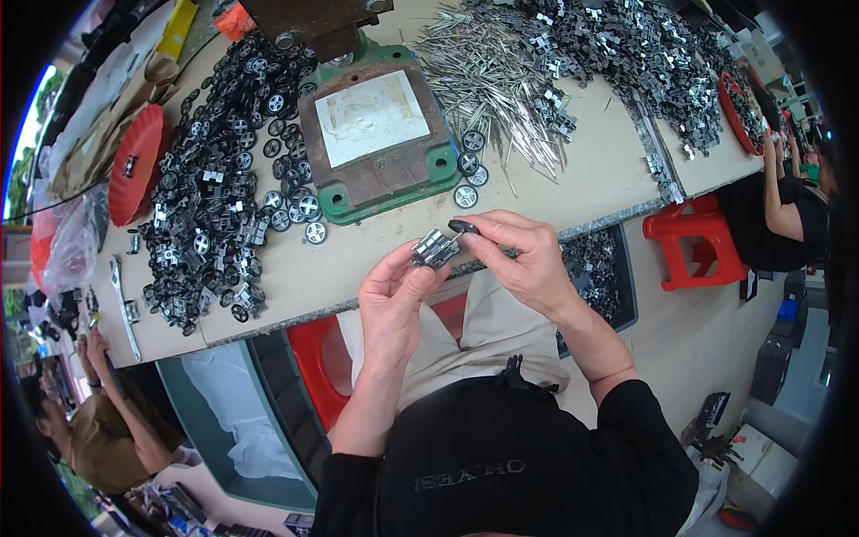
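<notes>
My left hand (394, 291) pinches a small silver and black metal part (435, 249) just in front of the table's near edge. Between the thumb and fingertips of my right hand (528, 259) is a small black toy wheel (463, 227), seen nearly edge-on. The wheel is close beside the metal part; whether an axle joins them I cannot make out. Beyond my hands stands a green press base (385, 208) with a rusty plate and a white pad (373, 118) on top. Several loose wheels with silver spokes, one a wheel (465, 197), lie at its right corner.
Wheels and metal parts (201, 242) are heaped left of the press. Thin metal rods (488, 80) lie behind right, with more metal parts (617, 54) beyond. A wrench (123, 304), red dish (139, 166) and red stool (693, 246) are around. Other people sit at both sides.
</notes>
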The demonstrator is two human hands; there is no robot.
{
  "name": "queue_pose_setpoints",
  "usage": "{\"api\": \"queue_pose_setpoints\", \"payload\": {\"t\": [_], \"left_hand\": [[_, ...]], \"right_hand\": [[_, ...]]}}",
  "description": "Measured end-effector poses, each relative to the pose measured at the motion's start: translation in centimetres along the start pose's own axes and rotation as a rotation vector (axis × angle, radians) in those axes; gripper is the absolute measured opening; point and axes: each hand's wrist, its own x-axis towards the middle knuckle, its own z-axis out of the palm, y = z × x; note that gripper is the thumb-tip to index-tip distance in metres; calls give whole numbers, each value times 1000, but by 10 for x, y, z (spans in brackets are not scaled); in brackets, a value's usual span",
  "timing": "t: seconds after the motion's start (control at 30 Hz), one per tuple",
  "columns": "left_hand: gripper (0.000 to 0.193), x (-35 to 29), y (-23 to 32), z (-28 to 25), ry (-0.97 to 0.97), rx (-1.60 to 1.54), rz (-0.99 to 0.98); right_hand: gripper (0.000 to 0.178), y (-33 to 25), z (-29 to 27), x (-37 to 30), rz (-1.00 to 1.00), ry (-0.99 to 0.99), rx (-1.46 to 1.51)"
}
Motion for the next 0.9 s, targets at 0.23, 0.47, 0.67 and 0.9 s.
{"api": "queue_pose_setpoints", "payload": {"t": [0.23,0.47,0.67,0.9], "left_hand": [[33,-1,-7,2,30,255,212],[31,5,11,-10,-72,110,-75],[33,2,10,-8,-20,256,-79],[31,2,8,-3,-26,439,45]], "right_hand": [[24,-7,12,-6,-46,98,-134],[32,-6,-19,5,-89,-139,-54],[37,7,-28,14,-330,-336,-240],[29,16,-23,11,-126,-382,-144]]}}
